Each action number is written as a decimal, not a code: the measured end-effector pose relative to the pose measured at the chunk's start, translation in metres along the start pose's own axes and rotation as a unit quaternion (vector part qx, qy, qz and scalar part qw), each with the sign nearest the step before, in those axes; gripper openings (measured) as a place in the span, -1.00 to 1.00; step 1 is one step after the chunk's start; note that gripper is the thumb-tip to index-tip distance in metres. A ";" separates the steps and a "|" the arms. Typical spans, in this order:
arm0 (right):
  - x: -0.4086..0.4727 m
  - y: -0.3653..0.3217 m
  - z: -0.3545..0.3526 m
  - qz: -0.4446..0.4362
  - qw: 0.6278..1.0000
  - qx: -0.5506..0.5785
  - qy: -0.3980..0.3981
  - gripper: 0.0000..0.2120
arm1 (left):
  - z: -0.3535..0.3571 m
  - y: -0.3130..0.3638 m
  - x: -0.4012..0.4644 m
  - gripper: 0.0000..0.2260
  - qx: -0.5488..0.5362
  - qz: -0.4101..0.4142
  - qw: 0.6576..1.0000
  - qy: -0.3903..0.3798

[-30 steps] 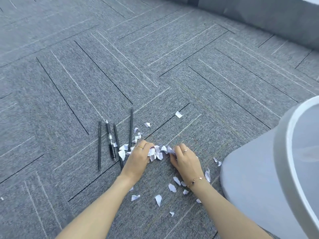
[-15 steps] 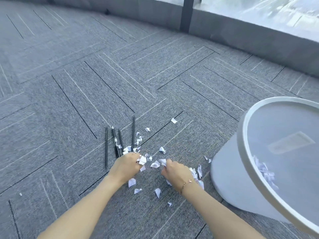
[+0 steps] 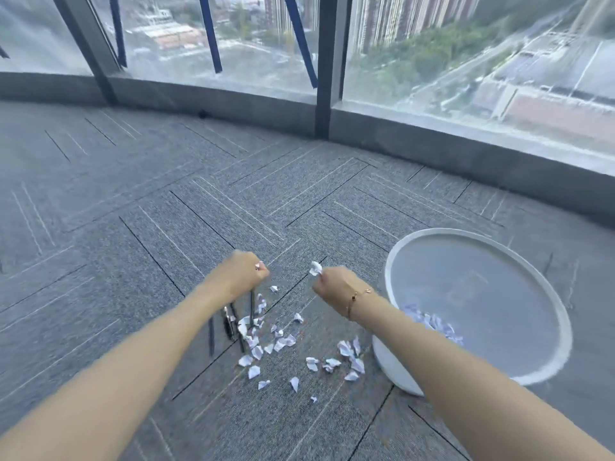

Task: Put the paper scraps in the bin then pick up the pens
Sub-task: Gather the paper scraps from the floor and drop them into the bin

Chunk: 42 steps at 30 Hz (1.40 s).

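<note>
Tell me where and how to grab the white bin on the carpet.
Take the white bin by its broad rim, coming from above on the side nearest the right hand. The flat lip stands proud of the smooth wall, so fingers can likely hook over it; the wall looks too wide for one grip.

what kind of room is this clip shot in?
Probably an upper floor of a high-rise office: grey carpet tiles, a curved wall of floor-level windows looking down on towers and streets, and a white bin on the floor.
</note>
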State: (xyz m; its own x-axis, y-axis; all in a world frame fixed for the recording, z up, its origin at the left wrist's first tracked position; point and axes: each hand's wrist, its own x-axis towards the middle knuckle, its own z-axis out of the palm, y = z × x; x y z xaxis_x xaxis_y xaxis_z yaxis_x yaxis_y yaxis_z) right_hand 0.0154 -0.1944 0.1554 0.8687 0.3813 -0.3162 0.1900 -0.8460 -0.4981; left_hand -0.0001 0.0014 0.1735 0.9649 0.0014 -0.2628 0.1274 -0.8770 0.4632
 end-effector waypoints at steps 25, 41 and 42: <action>-0.123 0.156 -0.131 0.252 0.967 0.029 -0.011 -0.50 | 0.123 0.275 0.018 -0.70 0.038 0.136 0.980 -0.143; -0.113 0.183 -0.120 0.199 0.979 -0.010 0.043 -0.70 | 0.129 0.248 0.040 -0.81 0.103 0.221 0.965 -0.102; -0.112 0.183 -0.120 0.198 0.979 -0.006 0.054 -0.75 | 0.129 0.248 0.039 -0.78 0.108 0.223 0.963 -0.107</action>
State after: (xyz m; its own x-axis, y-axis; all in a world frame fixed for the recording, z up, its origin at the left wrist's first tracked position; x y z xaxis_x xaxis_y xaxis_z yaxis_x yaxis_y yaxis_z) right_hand 0.0079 -0.4369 0.1967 0.9187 -0.0175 -0.3947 -0.1653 -0.9244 -0.3438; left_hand 0.0394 -0.2782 0.1693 0.8401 -0.4768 -0.2586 -0.3610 -0.8473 0.3896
